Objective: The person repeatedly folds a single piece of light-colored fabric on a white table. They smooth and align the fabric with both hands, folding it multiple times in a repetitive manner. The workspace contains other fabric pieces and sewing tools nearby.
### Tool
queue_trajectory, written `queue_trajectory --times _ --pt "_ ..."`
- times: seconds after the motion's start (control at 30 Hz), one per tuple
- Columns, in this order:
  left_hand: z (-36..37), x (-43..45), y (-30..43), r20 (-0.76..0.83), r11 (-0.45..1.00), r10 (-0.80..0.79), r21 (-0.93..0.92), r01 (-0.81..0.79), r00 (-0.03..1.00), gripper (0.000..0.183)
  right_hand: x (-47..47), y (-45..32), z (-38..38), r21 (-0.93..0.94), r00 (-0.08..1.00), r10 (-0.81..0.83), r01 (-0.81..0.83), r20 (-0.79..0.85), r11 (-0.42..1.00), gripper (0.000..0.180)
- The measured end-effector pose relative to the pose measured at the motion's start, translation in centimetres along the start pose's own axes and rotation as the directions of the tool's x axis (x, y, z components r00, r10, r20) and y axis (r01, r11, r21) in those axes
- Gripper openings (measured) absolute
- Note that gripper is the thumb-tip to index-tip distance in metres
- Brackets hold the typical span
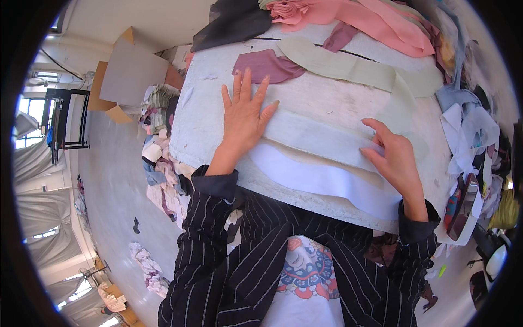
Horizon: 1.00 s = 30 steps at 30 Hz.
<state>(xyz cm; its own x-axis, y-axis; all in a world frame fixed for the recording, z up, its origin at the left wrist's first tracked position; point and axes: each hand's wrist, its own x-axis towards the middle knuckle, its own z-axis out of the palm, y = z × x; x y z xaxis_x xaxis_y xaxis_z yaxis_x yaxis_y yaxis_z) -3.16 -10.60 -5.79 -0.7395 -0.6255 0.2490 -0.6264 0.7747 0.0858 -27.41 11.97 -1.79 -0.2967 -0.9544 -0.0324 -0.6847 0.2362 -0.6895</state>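
Note:
My left hand (245,118) lies with fingers spread on the white worktable (204,122), its fingertips at the edge of a mauve fabric piece (267,65). Its thumb side rests by the left end of a pale, sheer fabric strip (318,135). Over the right part of this strip is my right hand (388,155), thumb and forefinger apart; whether it touches the cloth I cannot tell. A glossy white fabric strip (306,169) lies nearer the table's front edge. Beyond the hands, a pale green strip (347,67) curves across the table, with its left end beside the mauve piece.
Pink fabric layers (355,18) and a black cloth (233,24) lie at the far edge. Scraps (159,110) hang at the left side near an open cardboard box (130,73). A mirror-like dark object (463,206) and heaped sheer cloth (470,122) are at the right.

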Motion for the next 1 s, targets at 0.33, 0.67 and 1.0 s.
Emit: queue_trajectory --times 0.33,0.67,1.0 --pt "-0.4 0.5 6.1 0.188 0.946 0.31 -0.162 -0.282 0.932 0.055 -1.2 1.9 -2.2 -0.005 0.996 0.071 -0.071 -0.05 0.997 0.054" --pt "-2.0 1.4 10.7 0.159 0.865 0.475 -0.264 -0.426 0.866 0.057 -1.9 3.0 -1.9 0.007 0.979 0.074 -0.074 -0.188 0.997 0.051" --pt "-0.1 1.5 10.6 0.222 0.88 0.448 -0.281 -0.383 0.866 0.058 -2.2 3.4 -1.4 -0.067 0.96 0.075 -0.096 -0.269 0.993 0.054"
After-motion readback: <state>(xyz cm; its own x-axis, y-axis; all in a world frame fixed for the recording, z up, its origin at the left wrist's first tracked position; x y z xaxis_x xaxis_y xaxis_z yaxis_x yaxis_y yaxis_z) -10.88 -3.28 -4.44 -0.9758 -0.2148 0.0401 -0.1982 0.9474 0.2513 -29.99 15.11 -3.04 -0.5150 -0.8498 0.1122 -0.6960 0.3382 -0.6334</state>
